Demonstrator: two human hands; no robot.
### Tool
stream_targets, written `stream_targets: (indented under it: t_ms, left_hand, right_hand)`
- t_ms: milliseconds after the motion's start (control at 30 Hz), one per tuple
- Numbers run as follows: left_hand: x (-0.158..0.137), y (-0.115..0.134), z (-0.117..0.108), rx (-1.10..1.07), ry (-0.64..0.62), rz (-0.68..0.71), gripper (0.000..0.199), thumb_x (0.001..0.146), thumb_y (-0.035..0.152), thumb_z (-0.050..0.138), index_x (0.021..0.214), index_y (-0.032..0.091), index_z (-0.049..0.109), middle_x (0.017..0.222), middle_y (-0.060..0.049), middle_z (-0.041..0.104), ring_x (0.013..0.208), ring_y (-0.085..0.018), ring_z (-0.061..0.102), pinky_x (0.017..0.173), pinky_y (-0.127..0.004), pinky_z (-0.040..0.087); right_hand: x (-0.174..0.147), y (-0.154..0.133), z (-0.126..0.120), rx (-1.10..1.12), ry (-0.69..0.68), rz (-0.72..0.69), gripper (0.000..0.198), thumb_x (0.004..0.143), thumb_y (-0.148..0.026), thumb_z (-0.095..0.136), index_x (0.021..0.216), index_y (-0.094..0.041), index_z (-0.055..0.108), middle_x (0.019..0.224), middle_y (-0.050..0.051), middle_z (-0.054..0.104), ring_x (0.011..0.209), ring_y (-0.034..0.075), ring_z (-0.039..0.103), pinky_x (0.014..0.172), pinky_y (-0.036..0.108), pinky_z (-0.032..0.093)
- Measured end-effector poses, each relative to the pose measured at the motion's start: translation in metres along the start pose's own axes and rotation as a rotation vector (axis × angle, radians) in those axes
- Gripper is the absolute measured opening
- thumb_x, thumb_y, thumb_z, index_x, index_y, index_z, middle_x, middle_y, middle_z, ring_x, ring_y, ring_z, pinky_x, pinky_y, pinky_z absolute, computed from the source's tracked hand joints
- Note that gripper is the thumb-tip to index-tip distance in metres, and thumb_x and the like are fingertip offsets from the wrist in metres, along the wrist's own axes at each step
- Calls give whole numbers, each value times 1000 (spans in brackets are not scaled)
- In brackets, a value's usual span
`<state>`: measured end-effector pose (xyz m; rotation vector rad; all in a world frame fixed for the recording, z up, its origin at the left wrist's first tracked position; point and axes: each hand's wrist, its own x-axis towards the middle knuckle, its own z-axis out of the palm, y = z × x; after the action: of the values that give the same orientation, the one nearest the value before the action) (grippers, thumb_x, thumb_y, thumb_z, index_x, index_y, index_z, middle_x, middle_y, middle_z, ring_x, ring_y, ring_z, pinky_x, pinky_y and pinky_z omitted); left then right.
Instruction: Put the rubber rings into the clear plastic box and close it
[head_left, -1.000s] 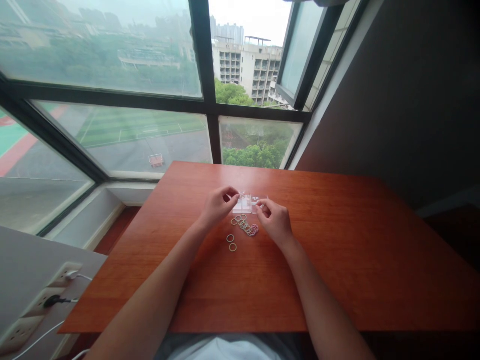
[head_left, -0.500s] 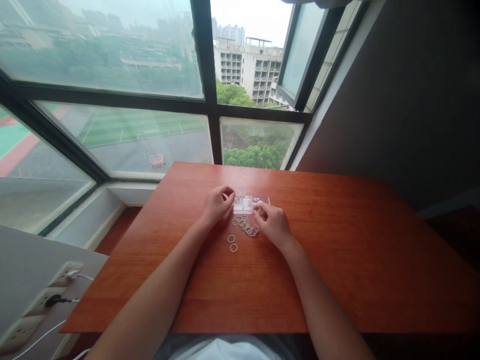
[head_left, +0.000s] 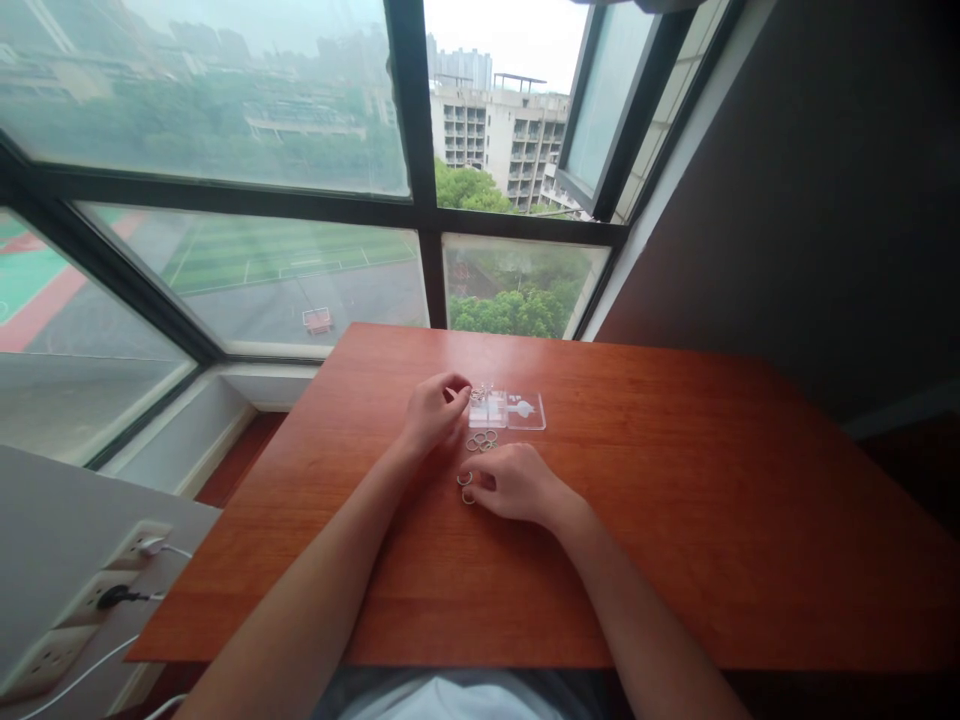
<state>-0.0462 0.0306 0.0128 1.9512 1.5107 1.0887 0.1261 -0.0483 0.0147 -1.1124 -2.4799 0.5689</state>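
A small clear plastic box [head_left: 491, 420], with its lid [head_left: 534, 422] folded open to the right, sits on the table. My left hand [head_left: 436, 412] pinches the box at its left side, near some small pieces [head_left: 478, 393] in a back compartment. Just below the box lie several thin pale rings [head_left: 480, 440], partly covered by my right hand [head_left: 517, 482]. That hand's thumb and forefinger are apart, reaching over two single rings, one pale green [head_left: 464, 480] and one yellowish [head_left: 468, 497]. Whether the fingertips touch them is hard to see.
The reddish-brown wooden table [head_left: 720, 520] spreads out on both sides of the box. Beyond its far edge stands a dark-framed window [head_left: 427, 270]. Wall sockets [head_left: 97, 600] with plugged-in cables are at the lower left.
My right hand has moved from the box lid down and left to the two single rings, uncovering the lid and covering part of the ring group. My left hand stays at the box.
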Motion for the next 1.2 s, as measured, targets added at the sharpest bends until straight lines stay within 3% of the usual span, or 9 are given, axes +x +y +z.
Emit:
stream_targets:
  t_ms: [200, 267, 367, 467, 700, 1200]
  left_hand:
    - [-1, 1, 0, -20, -12, 10, 18, 82, 30, 55, 82, 17, 68, 77, -1, 69, 59, -11, 57, 56, -21, 42]
    - [-1, 3, 0, -26, -22, 14, 18, 81, 29, 55, 82, 17, 68, 77, -1, 69, 59, -10, 56, 56, -21, 42]
    - [-2, 6, 0, -41, -37, 19, 17, 80, 29, 56, 81, 17, 68, 76, -1, 69, 58, -11, 56, 55, -21, 42]
    - [-3, 7, 1, -55, -55, 31, 16, 80, 28, 56, 81, 17, 68, 75, -1, 68, 58, -11, 56, 55, -21, 42]
    - [-3, 5, 3, -65, -68, 36, 17, 81, 27, 56, 81, 16, 68, 74, -1, 68, 59, -11, 55, 56, -21, 42]
    - [-3, 3, 4, -69, -83, 53, 15, 81, 26, 56, 82, 17, 68, 74, -1, 68, 59, -10, 56, 56, -21, 43]
  right_hand:
    - [1, 4, -9, -125, -43, 124, 18, 85, -26, 56, 91, -28, 73, 80, -1, 72, 72, 15, 63, 61, 23, 34]
    - [0, 10, -16, -130, -23, 187, 18, 86, -27, 55, 86, -27, 73, 82, 0, 72, 75, 15, 63, 63, 23, 35]
    - [-5, 21, -25, -90, 71, 304, 19, 88, -28, 53, 96, -28, 71, 87, 0, 72, 76, 14, 62, 65, 23, 35]
    - [-11, 33, -33, -52, 87, 392, 19, 86, -26, 53, 93, -27, 71, 78, -1, 69, 69, 13, 59, 62, 22, 34]
    - [-20, 41, -39, 121, -84, 346, 12, 78, -28, 61, 88, -24, 67, 68, -4, 63, 60, 10, 52, 53, 20, 28]
    - [-16, 41, -33, 216, -27, 281, 13, 80, -23, 58, 81, -21, 71, 64, -4, 61, 57, 9, 51, 54, 19, 32]
